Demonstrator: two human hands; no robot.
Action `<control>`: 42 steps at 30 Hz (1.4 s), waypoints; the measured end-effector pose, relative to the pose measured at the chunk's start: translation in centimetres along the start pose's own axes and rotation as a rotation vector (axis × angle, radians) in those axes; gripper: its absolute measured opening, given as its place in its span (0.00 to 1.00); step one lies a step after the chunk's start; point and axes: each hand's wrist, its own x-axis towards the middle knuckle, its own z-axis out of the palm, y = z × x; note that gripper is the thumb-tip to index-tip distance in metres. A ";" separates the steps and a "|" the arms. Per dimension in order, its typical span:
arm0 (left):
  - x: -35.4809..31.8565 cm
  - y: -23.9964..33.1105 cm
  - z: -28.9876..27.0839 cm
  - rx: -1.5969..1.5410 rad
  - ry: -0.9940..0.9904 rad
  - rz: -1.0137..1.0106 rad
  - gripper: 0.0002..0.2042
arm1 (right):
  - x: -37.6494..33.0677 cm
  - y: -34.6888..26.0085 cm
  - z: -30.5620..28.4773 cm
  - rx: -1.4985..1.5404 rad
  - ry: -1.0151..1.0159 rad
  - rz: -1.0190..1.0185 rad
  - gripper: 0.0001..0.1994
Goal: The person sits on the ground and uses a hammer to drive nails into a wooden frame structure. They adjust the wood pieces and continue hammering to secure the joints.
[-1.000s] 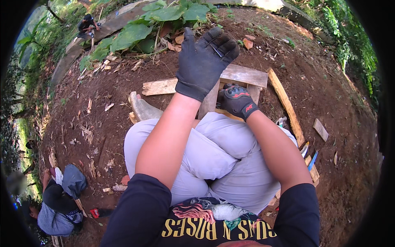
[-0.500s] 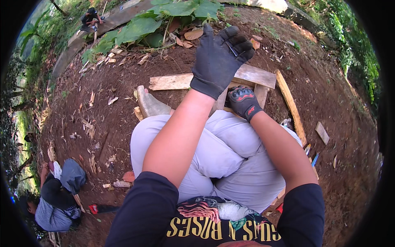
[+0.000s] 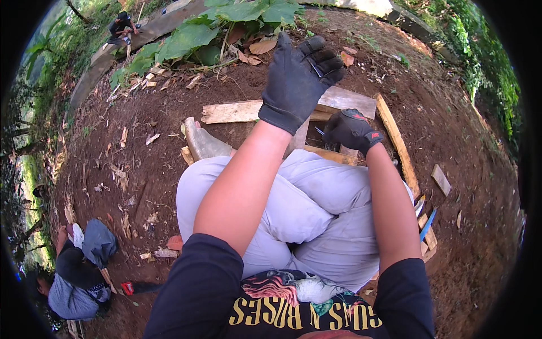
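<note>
On the brown dirt ground [image 3: 141, 186], a person sits with bent knees in light grey trousers [image 3: 316, 209] that fill the middle of the view. Far off at the top grow big green leaves [image 3: 226, 28], and a grey curb [image 3: 96, 73] bends along the far left. Near the bottom left, another person [image 3: 79, 277] crouches low on the dirt, well apart from the sitting one. A long pale wooden plank [image 3: 231, 111] lies flat across the dirt, just past the knees. A thinner wooden strip [image 3: 398, 144] runs slanted on the right side, from far to near. A muddy bare foot [image 3: 202, 142] sticks out on the left, near the plank. The left hand [image 3: 299, 79], in a black glove, is lifted high above the plank with its fingers spread apart, and it holds nothing. The right hand [image 3: 351, 131], also in a black glove with a small red patch, is lower down and to the right, curled over near the wood by the knee. I cannot tell if it grips anything. The two hands are apart, close to each other but not touching. Small wood chips [image 3: 148, 79] lie scattered on the dirt at the far left. A thin blue stick [image 3: 428, 224] lies near the right leg.
</note>
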 end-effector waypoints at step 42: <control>-0.7 0.0 0.2 -0.037 0.033 0.113 0.40 | 2.6 -1.3 6.3 -0.297 0.287 0.003 0.11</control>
